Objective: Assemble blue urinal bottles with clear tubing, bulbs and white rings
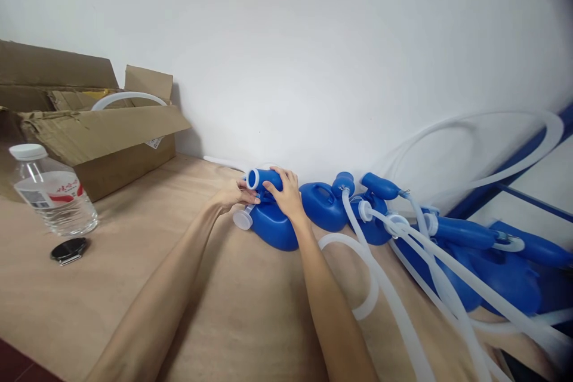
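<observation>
Wooden worktop (242, 304), white wall (286, 59) behind. Our right hand (289, 194): grip closed round blue tube (269, 179), long axis crosswise, rimmed end nearest our left hand (230, 196); its grip, we cannot tell.

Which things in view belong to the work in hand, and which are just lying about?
Likely part of the work:
blue plastic tube-shaped piece in the right hand
blue plastic bottle beneath it
other blue plastic bottles
translucent white hoses
open brown cardboard box, hose inside

Apparently just lying about:
clear plastic water bottle, white cap
small round black object
</observation>
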Available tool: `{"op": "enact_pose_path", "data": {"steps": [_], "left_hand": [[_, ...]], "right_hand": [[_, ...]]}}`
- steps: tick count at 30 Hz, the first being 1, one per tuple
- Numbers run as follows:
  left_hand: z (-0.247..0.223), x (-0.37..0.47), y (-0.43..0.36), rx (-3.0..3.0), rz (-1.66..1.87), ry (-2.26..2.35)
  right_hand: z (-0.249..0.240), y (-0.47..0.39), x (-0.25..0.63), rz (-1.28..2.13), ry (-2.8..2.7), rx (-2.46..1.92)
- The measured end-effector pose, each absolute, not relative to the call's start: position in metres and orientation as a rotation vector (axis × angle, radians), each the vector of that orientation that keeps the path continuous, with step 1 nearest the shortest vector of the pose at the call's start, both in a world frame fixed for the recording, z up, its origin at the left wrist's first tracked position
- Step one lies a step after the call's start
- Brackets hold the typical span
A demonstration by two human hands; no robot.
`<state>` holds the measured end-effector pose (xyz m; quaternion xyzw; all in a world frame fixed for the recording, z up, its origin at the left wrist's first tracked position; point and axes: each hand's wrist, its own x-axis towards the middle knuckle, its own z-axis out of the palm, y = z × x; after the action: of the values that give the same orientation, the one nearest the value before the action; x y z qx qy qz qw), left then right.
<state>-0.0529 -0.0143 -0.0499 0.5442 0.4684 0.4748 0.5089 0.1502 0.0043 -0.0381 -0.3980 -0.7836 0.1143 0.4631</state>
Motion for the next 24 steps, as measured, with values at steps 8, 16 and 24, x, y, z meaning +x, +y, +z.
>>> {"op": "enact_pose_path", "data": {"steps": [8, 16, 24], "left_hand": [[-0.044, -0.058, -0.015, 1.347, 1.062, 1.066], [-0.045, -0.059, -0.027, 1.431, 0.825, 0.935], [-0.026, -0.078, -0.027, 1.761, 0.813, 1.136]], "right_hand": [[-0.037, 0.002, 0.15, 0.304, -1.928, -0.982], [-0.04, 0.006, 0.153, 0.363, -1.899, -0.868], [-0.044, 0.011, 0.17, 0.665, -1.764, -0.691]]}}
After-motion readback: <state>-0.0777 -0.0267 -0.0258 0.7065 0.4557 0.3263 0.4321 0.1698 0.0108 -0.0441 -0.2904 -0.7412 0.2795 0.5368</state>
